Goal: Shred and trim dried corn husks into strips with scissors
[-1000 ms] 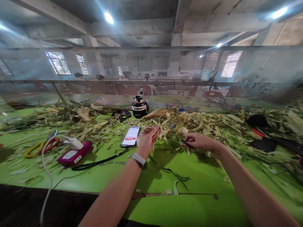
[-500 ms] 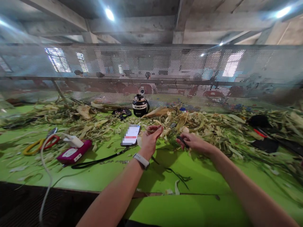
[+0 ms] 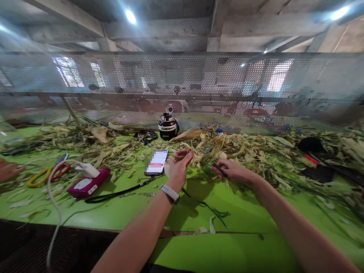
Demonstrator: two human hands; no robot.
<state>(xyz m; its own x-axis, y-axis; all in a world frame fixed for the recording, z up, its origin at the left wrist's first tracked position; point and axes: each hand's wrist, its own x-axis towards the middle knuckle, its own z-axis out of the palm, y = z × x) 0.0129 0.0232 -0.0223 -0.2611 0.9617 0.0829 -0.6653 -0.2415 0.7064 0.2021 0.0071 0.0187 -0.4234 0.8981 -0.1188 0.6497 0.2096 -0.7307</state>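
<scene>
My left hand (image 3: 178,167), with a pale watch band at the wrist, is raised over the green table (image 3: 127,212) with its fingers pinched on a thin strand that runs to the right. My right hand (image 3: 233,170) is closed round a dark slim tool (image 3: 218,167) whose tip points toward the left hand. Both hands sit at the near edge of a wide heap of dried husk strips (image 3: 241,151). A phone (image 3: 156,163) lies flat just left of my left hand.
A black jug marked ENERGY (image 3: 167,127) stands at the back before a perforated metal screen (image 3: 182,87). A pink pouch with a white charger (image 3: 87,182), red and yellow rings (image 3: 48,172), a black strap (image 3: 113,195) and another person's hand (image 3: 8,170) lie to the left.
The green clump between my hands is no longer in view. My right hand shifted slightly left with the tool. Another person's hand came in at the left edge.
</scene>
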